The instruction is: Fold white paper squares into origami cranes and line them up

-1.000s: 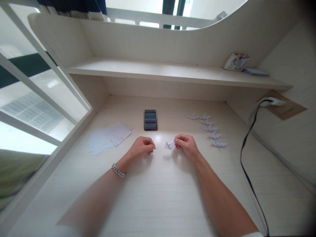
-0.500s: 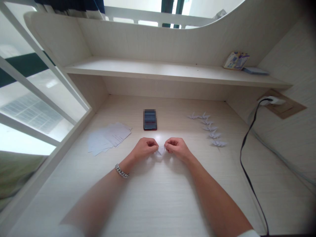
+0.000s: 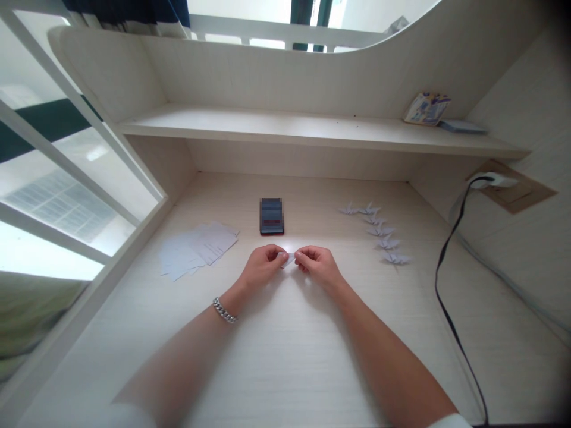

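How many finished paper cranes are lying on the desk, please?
6 paper cranes, right of the phone: two side by side at the back, four trailing nearer. Another folded piece is pinched between left hand and right hand, partly hidden.

At the middle of the desk [image 3: 285, 356] we see the small folded paper [image 3: 286, 258] pinched between our left hand [image 3: 261, 267] and right hand [image 3: 317, 266], with the phone [image 3: 272, 216] lying just beyond it. We find the loose sheets [image 3: 196, 251] spread to the left and the row of paper cranes [image 3: 379, 232] to the right, running from near to far. Further right the cable [image 3: 446, 285] runs from the wall socket [image 3: 493, 181] to the near edge, and on the shelf [image 3: 285, 128] above the far side a packet [image 3: 427, 108] sits at the right end.
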`<action>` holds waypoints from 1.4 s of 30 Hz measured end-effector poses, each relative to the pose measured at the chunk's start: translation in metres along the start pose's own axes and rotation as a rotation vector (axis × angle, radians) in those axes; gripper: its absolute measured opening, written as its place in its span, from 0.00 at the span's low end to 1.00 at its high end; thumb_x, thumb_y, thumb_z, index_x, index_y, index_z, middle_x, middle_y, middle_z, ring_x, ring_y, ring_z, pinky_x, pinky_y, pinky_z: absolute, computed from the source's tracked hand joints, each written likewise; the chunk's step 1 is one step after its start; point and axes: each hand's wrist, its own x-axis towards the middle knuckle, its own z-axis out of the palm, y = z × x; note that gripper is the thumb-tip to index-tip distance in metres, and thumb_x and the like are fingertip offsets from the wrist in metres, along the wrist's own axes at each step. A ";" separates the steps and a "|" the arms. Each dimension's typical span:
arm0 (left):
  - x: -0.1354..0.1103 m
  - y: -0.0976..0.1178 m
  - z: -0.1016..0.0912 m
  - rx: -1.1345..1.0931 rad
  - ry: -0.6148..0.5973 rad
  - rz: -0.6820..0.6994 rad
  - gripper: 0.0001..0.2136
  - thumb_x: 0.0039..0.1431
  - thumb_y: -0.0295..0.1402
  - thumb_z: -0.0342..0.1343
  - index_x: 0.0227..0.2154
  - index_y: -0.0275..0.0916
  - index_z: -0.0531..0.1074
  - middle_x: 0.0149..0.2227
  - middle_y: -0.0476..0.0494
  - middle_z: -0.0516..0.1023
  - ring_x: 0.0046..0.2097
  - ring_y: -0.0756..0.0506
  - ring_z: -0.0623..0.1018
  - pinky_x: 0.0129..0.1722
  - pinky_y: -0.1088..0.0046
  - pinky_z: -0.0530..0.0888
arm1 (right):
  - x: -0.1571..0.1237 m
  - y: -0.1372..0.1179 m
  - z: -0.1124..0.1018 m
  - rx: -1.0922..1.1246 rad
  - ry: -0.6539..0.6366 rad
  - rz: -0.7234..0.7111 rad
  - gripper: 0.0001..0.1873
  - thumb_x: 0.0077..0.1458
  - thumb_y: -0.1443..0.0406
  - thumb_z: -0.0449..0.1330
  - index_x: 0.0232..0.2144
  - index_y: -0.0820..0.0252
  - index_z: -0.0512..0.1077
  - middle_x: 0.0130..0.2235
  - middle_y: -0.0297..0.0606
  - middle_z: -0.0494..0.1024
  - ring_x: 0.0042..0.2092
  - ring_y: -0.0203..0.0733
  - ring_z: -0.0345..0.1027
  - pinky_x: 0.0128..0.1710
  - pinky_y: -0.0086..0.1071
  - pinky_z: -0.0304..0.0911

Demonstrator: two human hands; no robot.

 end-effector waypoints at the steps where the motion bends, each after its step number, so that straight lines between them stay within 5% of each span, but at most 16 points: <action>1: 0.000 -0.001 -0.001 0.000 0.007 0.003 0.13 0.50 0.41 0.54 0.26 0.34 0.72 0.21 0.49 0.71 0.24 0.52 0.67 0.23 0.78 0.63 | 0.000 0.000 -0.001 0.011 -0.007 0.013 0.13 0.48 0.57 0.59 0.26 0.62 0.72 0.23 0.35 0.72 0.23 0.34 0.62 0.24 0.28 0.59; 7: 0.001 -0.004 -0.004 0.018 0.018 0.009 0.13 0.51 0.41 0.53 0.27 0.34 0.72 0.21 0.49 0.69 0.24 0.52 0.66 0.23 0.78 0.62 | -0.002 0.000 -0.007 0.034 0.034 0.046 0.14 0.48 0.57 0.59 0.30 0.63 0.72 0.26 0.37 0.74 0.26 0.36 0.65 0.25 0.29 0.62; 14: -0.004 0.000 -0.001 0.173 -0.071 0.112 0.11 0.53 0.37 0.52 0.27 0.35 0.73 0.25 0.47 0.74 0.27 0.51 0.69 0.26 0.77 0.64 | -0.008 -0.006 -0.002 -0.283 -0.038 -0.054 0.06 0.46 0.65 0.57 0.24 0.61 0.73 0.24 0.34 0.73 0.27 0.35 0.65 0.26 0.27 0.59; 23: -0.005 0.000 -0.003 0.218 -0.065 0.113 0.10 0.54 0.36 0.51 0.27 0.35 0.73 0.25 0.47 0.74 0.27 0.51 0.70 0.26 0.77 0.64 | -0.006 -0.006 -0.010 -0.185 -0.087 0.044 0.08 0.44 0.68 0.55 0.27 0.63 0.74 0.23 0.35 0.74 0.25 0.36 0.66 0.26 0.28 0.61; 32: -0.009 0.006 0.001 0.214 -0.098 0.106 0.09 0.53 0.35 0.52 0.26 0.36 0.73 0.26 0.47 0.75 0.28 0.50 0.70 0.27 0.77 0.64 | -0.010 -0.012 -0.006 -0.383 -0.095 -0.075 0.07 0.45 0.67 0.55 0.24 0.62 0.73 0.24 0.33 0.73 0.26 0.35 0.64 0.26 0.27 0.57; 42: -0.003 -0.005 -0.015 0.065 -0.022 0.030 0.11 0.50 0.38 0.54 0.26 0.34 0.72 0.22 0.48 0.72 0.25 0.52 0.68 0.24 0.78 0.63 | -0.005 -0.006 -0.017 -0.118 -0.013 0.052 0.08 0.45 0.63 0.58 0.27 0.63 0.71 0.24 0.36 0.74 0.25 0.36 0.65 0.25 0.29 0.60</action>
